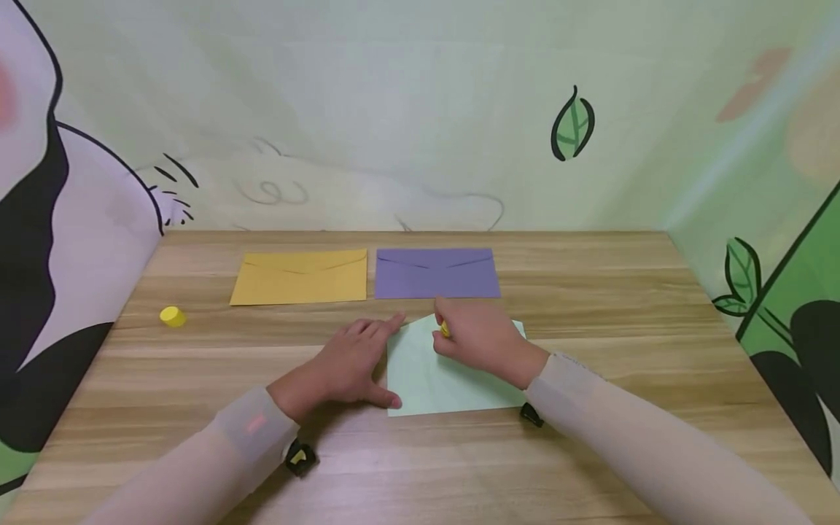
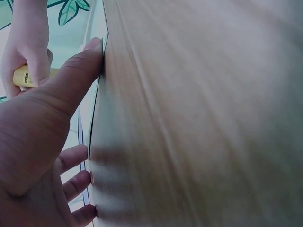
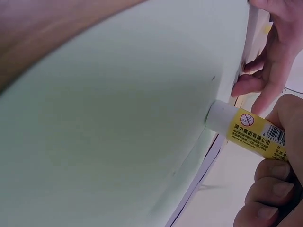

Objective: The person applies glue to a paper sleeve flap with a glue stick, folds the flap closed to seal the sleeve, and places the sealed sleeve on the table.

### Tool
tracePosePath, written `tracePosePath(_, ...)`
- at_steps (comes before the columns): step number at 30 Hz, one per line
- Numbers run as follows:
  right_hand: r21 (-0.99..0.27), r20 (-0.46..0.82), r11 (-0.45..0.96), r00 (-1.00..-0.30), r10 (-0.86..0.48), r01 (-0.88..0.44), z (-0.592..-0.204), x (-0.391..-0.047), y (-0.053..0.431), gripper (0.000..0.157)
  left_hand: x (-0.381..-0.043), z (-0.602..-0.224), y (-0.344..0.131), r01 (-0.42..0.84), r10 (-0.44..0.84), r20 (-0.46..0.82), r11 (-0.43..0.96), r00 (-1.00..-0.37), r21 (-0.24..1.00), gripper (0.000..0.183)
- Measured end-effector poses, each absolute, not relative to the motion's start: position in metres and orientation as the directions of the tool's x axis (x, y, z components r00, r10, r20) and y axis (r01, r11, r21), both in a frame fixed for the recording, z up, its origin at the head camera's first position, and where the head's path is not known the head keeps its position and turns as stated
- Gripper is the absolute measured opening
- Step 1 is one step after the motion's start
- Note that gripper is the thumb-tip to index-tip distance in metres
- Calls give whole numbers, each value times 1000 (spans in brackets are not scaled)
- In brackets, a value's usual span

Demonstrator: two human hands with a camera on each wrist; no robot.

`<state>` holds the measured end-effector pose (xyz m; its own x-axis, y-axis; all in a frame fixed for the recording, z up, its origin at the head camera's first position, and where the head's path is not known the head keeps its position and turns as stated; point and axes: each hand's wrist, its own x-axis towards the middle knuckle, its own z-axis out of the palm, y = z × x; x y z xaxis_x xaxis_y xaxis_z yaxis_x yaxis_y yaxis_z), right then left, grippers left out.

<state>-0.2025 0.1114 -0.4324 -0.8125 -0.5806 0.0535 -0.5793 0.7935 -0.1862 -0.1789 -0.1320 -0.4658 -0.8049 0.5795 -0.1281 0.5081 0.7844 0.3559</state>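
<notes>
A pale green envelope [image 1: 446, 390] lies flat on the table in front of the person. My right hand [image 1: 482, 335] grips a yellow-and-white glue stick [image 3: 251, 132]. In the right wrist view, the stick's white end meets the paper near the envelope's far edge, by the flap. At the envelope's left edge rests my left hand [image 1: 354, 362], fingers spread. Its thumb [image 2: 78, 71] touches the near left corner and the other fingers reach toward the far left one. In the head view the right hand hides most of the glue stick.
Behind the green envelope lie a yellow envelope [image 1: 302, 281] and a purple envelope [image 1: 436, 277], side by side. A yellow cap [image 1: 173, 316] sits near the left edge of the wooden table [image 1: 407, 474]. A printed cloth backdrop [image 1: 394, 109] rises behind the table.
</notes>
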Motion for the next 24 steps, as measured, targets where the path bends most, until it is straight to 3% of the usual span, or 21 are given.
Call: tracePosePath(24, -259, 30, 837, -870, -491, -482, -431, -194, 157, 17, -179, -466, -132, 523, 590, -136, 783, -796, 336, 125)
